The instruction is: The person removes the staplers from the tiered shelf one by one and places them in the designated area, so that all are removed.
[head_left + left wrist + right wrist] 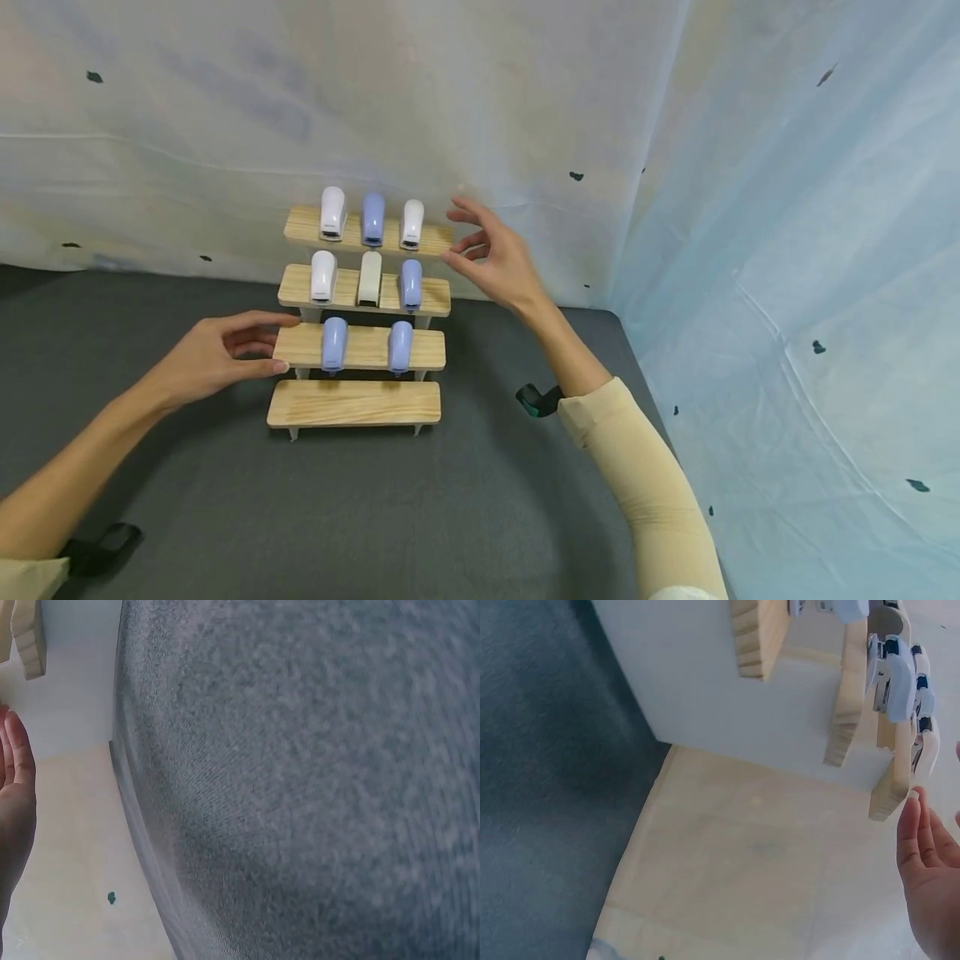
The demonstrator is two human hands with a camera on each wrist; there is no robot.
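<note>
A wooden tiered display rack bears several small staplers. On its top board stand a white stapler, a periwinkle-blue stapler and another white one. The board below carries a white stapler, a cream stapler and a blue one. Two blue staplers stand on the tier under that. My left hand is at this tier's left end, thumb at the front corner and fingers toward the back corner. My right hand has its fingertips right at the top board's right end, holding no stapler.
The rack stands on a dark grey table, close to a pale curtain behind it. Another sheet hangs along the right side. Black straps show near both wrists.
</note>
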